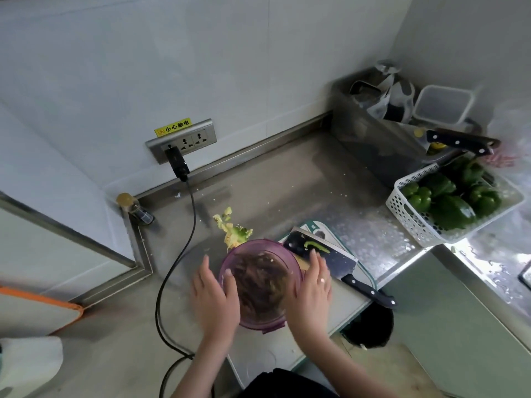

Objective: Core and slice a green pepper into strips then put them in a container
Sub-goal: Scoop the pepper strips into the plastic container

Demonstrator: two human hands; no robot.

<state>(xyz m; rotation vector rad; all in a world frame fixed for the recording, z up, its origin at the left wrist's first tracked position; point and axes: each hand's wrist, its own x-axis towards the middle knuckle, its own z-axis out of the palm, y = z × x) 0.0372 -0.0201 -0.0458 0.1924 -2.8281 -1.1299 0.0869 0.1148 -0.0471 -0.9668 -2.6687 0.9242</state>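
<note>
A round purple container (260,285) stands on the steel counter near the front edge, with pepper strips inside seen through its purple lid. My left hand (214,294) lies against its left side, thumb on the rim. My right hand (311,288) presses against its right side. Just right of it a cleaver (330,254) with a black handle lies flat on a cutting board (313,226), and one green pepper strip (316,246) sticks to the blade. A heap of pepper core and seeds (234,231) sits behind the container.
A white perforated basket (408,214) of whole green peppers (451,196) stands at the right. Behind it are a steel box (370,139) with bags, a second knife (459,142) and a clear tub (444,103). A black cable (175,271) runs from the wall socket (184,140) across the counter.
</note>
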